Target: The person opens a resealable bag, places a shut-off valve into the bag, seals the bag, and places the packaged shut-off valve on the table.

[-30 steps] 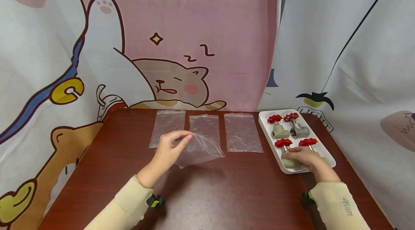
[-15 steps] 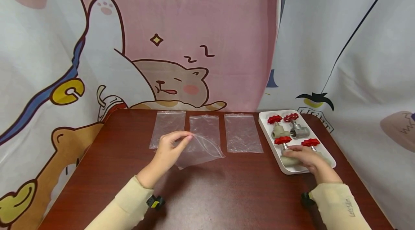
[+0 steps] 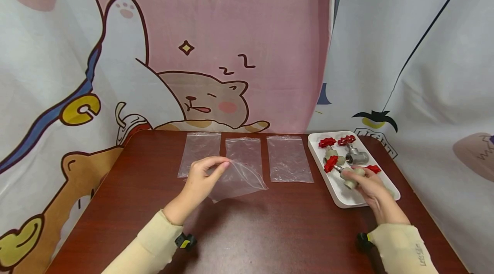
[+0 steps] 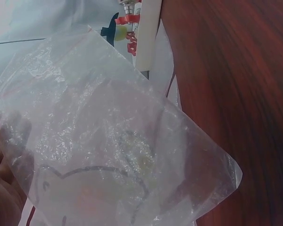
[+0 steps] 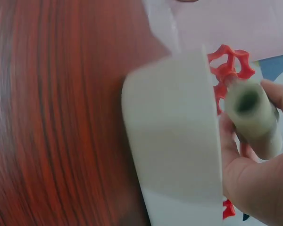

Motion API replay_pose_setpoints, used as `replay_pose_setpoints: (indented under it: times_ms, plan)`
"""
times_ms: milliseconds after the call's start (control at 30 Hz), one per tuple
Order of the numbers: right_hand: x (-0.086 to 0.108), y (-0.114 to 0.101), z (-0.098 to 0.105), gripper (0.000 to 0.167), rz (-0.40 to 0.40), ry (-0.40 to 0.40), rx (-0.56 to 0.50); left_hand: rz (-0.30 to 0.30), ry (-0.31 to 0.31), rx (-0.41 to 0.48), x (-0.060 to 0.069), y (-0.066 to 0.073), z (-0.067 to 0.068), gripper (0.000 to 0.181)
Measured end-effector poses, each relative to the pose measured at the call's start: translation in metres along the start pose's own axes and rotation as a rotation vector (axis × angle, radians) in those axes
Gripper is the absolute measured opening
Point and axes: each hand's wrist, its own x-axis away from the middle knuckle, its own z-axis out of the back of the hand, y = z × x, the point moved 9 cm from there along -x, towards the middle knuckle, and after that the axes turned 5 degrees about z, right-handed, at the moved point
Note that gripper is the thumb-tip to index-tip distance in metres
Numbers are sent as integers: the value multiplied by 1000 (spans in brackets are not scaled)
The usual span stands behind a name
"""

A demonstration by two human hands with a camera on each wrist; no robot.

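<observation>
Bagging looks like the job, and I'm at pickup: my right hand has fingers round a tilted valve over the tray, my left hand pinches a bag by its top corner. Next probably calls for carrying the valve to the mouth.

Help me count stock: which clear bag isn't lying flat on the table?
The clear bag that the left hand pinches by its edge; the other three bags lie flat in a row toward the far side of the table.
</observation>
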Motion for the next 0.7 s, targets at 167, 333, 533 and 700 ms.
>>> replay_pose_setpoints:
  times_ms: [167,333,533,700]
  plan:
    - [5,-3,-6,13,-13,-8,-248,21,0,-3,2,-16,-4,10]
    - [10,-4,-19,18,-73,-74,-379,23,-7,8,2,-35,-8,10]
    - [21,-15,-46,19,-40,-147,-379,11,-14,34,2,-38,-10,10]
    - [32,-29,-80,19,22,-199,-369,24,-4,16,-1,-28,-9,10]
